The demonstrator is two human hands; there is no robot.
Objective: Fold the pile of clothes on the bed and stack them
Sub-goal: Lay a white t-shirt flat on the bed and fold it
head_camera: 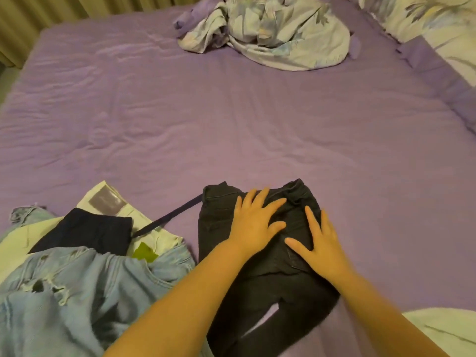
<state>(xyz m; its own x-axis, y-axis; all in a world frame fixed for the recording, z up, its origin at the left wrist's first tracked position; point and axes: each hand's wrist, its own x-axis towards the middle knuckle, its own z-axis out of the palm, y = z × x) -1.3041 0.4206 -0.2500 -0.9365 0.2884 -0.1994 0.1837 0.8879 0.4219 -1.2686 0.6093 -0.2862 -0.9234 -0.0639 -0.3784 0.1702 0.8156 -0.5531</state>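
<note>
While pinned flat under both palms, black jeans (pixel 257 266) lie on the bed (pixel 231 124) near its front edge, likely for smoothing before folding. Left hand (pixel 253 222) and right hand (pixel 320 243): fingers straight, spread, gripping nothing. Unfolded pile (pixel 77 266) just to the left. Grey patch (pixel 107 202) unreadable.

Single head-worn view, angled forward and down over the bed (pixel 231 124), close.

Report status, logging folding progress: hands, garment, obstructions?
Left hand and right hand flat on black jeans. Unfolded pile to the left. Nothing blocking.
</note>
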